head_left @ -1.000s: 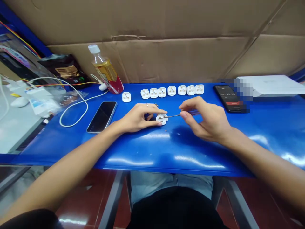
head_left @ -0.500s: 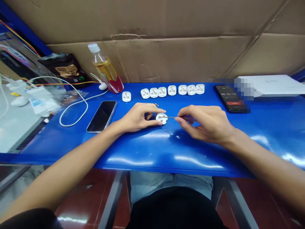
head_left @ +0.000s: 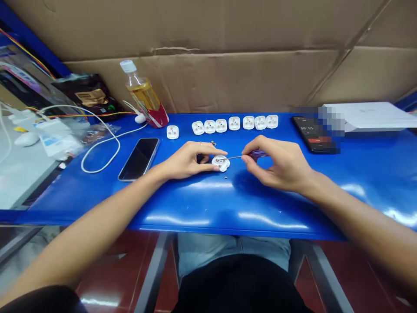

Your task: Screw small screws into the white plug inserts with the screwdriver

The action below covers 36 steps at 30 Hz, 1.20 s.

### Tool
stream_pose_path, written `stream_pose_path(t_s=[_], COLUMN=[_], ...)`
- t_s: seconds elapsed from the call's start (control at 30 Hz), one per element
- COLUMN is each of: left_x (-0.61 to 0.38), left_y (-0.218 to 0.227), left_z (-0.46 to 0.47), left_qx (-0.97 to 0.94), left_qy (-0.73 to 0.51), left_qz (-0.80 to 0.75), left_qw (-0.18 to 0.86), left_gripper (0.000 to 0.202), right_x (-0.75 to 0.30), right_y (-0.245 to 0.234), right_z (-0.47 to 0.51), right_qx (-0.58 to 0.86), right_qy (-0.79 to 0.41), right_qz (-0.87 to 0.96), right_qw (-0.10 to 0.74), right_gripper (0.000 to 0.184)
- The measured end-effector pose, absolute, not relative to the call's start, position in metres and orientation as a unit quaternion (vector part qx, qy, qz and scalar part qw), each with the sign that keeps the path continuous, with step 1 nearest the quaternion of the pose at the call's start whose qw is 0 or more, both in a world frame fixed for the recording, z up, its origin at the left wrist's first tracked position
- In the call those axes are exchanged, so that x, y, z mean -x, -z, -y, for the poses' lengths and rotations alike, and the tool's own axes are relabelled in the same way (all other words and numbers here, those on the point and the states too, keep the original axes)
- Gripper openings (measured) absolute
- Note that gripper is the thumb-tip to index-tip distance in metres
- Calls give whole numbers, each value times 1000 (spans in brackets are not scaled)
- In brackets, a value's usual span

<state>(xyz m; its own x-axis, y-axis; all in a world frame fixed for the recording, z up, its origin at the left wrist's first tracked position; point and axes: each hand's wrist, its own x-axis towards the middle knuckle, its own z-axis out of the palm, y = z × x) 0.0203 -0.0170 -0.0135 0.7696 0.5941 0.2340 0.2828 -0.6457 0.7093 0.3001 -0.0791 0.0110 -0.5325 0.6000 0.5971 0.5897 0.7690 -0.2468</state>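
My left hand (head_left: 192, 161) pinches a small white plug housing (head_left: 223, 165) with brass parts in it, held against the blue tabletop between thumb and index finger. A ring shows on one finger. In my right hand (head_left: 282, 165) is a screwdriver (head_left: 258, 154) with a purple handle. Its thin metal shaft points left, and the tip meets the housing near a brass part. Several tiny brass pieces (head_left: 213, 143) lie just behind the housing. One small metal piece (head_left: 226, 177) rests on the table in front of it.
Several similar white plug housings (head_left: 234, 123) stand in a row along the back. A dark phone (head_left: 139, 159), a white cable (head_left: 97, 112) and a drink bottle (head_left: 146, 99) are at left. Another phone (head_left: 313, 134) and a white box (head_left: 374, 115) sit at right, before a cardboard wall (head_left: 228, 82).
My right hand has tilted, raising the screwdriver handle so that more of its purple grip shows. The tip stays at the housing, and my left hand barely moves.
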Motion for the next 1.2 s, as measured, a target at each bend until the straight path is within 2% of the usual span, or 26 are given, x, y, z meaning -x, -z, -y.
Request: stream_pose_path(t_s=[0.23,0.47,0.6,0.7,0.83,1.03,1.2], left_x=[-24,-25,-27,-28,-26,-24,-25], left_y=[14,14,11,11,12,13,13], left_z=[19,22,24,24,23,22,23], left_qx=[-879,-882,-885,-887,-891,-892,-890], left_qy=[-240,-250,-259,-268,-268,-257,-264], left_qz=[-268,-298,-299,-291,-276,-279,-279], left_qw=[312,268,247,239,242,244,246], left_gripper=[48,45,43,43,43,44,45], right_x=[-299,-299,-300,-300,-301,-302,-302], right_y=[-14,-15,-14,-14,-12,-13,-11], right_z=[81,85,86,85,82,79,79], right_qx=[317,331,349,360,396,379,396], right_qy=[36,103,56,21,24,-42,-9], right_qz=[887,892,890,876,850,852,845], right_qw=[334,290,289,319,347,358,360], right_gripper=[5,17,9,12,8,14,11])
